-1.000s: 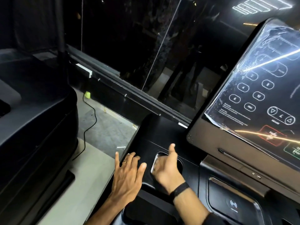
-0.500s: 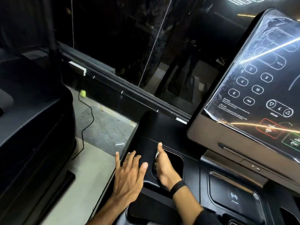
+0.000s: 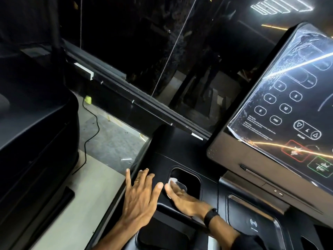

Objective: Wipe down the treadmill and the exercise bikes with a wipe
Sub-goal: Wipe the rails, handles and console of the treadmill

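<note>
The right hand (image 3: pixel 187 197) presses the wipe (image 3: pixel 175 183) flat into the cup hole (image 3: pixel 191 175); left hand (image 3: pixel 140 193) rests, fingers spread. Rub every corner, pressing gently.

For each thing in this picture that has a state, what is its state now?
Left hand: open, flat on the treadmill console.
Right hand: pressing the wipe into the cup holder.
Screen: covered in protective film, one corner peeling.
Black cable: loose on the floor.
</note>
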